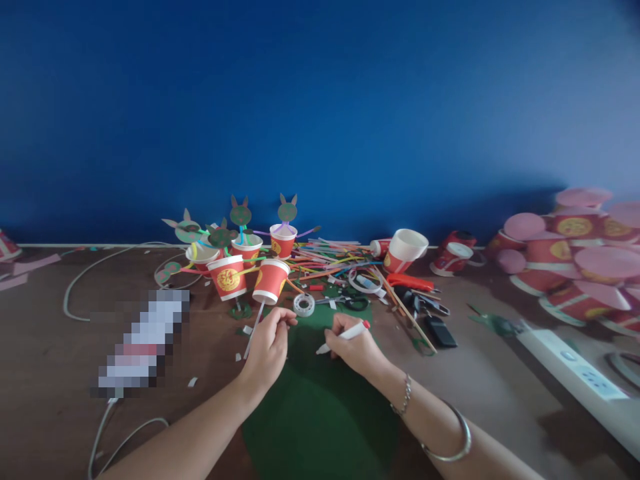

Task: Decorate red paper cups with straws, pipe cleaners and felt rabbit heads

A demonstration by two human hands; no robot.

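Note:
My right hand [353, 347] grips a white marker with a red end [356, 330], its tip slanting down to the left over dark green paper [320, 413]. My left hand [270, 339] is by the paper's left edge with its fingers curled in; whatever is between them, if anything, is hidden. A roll of clear tape [304, 305] lies just beyond my left hand. Close by, a red paper cup [271, 280] leans over a pale straw [254, 330]. Dark-handled scissors [350, 303] rest at the paper's far edge.
Cups with green animal heads [241, 215] stand back left, beside a pile of coloured straws [330, 257]. Further right are white-rimmed cups [407, 247], a red-handled tool [413, 283] and black keys [440, 331]. A white power strip [570, 367] and pink-topped cups [575, 260] occupy the right.

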